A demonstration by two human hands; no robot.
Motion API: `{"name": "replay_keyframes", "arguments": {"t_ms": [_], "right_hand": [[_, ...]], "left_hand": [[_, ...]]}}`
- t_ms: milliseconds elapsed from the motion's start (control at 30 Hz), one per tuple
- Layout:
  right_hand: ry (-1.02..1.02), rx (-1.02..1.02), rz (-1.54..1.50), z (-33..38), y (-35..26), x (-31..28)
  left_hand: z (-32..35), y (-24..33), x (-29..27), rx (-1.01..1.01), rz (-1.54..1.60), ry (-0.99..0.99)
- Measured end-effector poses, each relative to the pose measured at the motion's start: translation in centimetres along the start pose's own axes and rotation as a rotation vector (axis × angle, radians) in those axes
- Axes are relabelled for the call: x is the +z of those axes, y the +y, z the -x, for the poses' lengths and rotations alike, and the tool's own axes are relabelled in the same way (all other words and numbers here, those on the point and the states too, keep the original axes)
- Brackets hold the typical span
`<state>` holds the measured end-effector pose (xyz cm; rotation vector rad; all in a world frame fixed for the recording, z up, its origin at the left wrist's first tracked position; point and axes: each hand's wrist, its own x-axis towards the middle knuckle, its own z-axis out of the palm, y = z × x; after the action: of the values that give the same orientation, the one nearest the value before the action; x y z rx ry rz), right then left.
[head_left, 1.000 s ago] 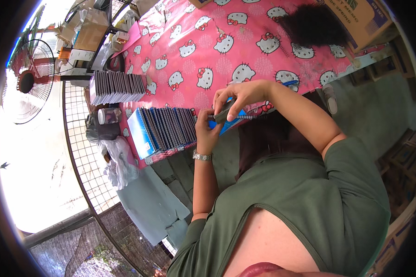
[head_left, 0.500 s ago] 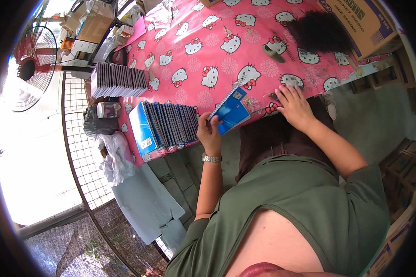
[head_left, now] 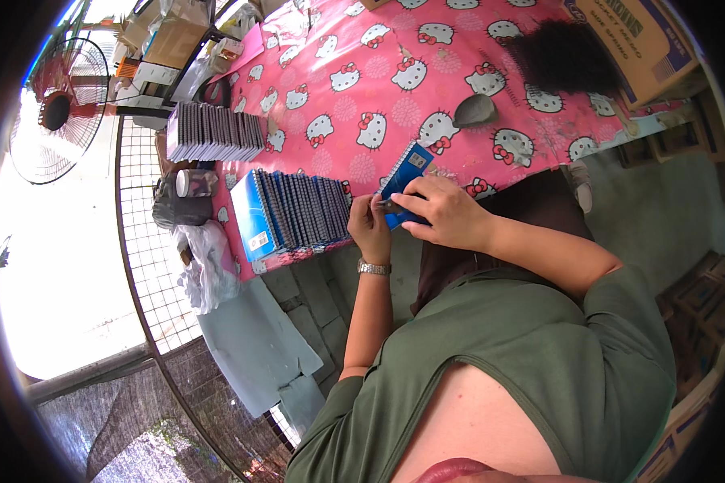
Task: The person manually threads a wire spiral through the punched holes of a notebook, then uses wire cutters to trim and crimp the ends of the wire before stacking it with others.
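Observation:
A blue spiral notebook (head_left: 411, 163) is tilted over the table's front edge. My left hand (head_left: 369, 223) pinches its lower left corner by the wire spine, a metal watch on that wrist. My right hand (head_left: 447, 211) reaches across the cover, closed round a small dark metal tool (head_left: 389, 206) whose tip meets the spine's near end beside my left fingertips. Most of the tool is hidden by the fingers, so its exact kind does not show. Left of my left hand stands a row of blue spiral notebooks (head_left: 302, 211), spines up.
A second notebook row (head_left: 215, 133) stands farther back on the pink table cover (head_left: 338, 109). A grey cup-like piece (head_left: 475, 111) lies mid-table. Toward the far right are a heap of black wire-like strands (head_left: 560, 58) and a cardboard box (head_left: 632, 48). A fan (head_left: 56, 111) stands at left.
My right hand has moved left from the table's edge to the notebook's spine, bringing the small dark tool. The grey cup-like piece has changed its tilt. My left hand keeps its hold.

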<state>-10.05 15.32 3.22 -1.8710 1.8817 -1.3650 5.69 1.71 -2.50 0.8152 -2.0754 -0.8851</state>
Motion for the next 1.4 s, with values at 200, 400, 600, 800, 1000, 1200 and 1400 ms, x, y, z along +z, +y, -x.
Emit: {"name": "replay_keyframes", "arguments": {"t_ms": [200,400,600,800,1000,1200,1400], "right_hand": [[-0.084,-0.025,0.207,-0.8,-0.8,1.0],[-0.357,0.857,-1.101,-0.8,-0.7,0.1],[-0.079,0.356,-0.356,2.3,2.6,-3.5],[-0.053,0.279,0.222,4.6,8.5,-4.7],[0.265,0.266,0.575,1.4,16.3,-10.9],[0.099,0.627,1.065,1.5,23.6,-15.1],[0.125,0.649,0.978,0.5,24.1,-14.8]], "left_hand": [[0.7,-1.2,0.0,-0.142,0.195,0.034],[-0.2,3.4,-1.1,0.103,-0.069,0.088],[-3.4,11.3,-8.2,0.153,-0.123,0.548],[-6.8,10.9,-17.4,-0.178,-0.026,0.699],[-5.9,6.9,-18.8,-0.261,-0.220,0.579],[-4.6,10.1,-15.3,0.092,-0.674,0.727],[-1.1,7.6,-0.3,0.477,-0.587,-0.444]]}}
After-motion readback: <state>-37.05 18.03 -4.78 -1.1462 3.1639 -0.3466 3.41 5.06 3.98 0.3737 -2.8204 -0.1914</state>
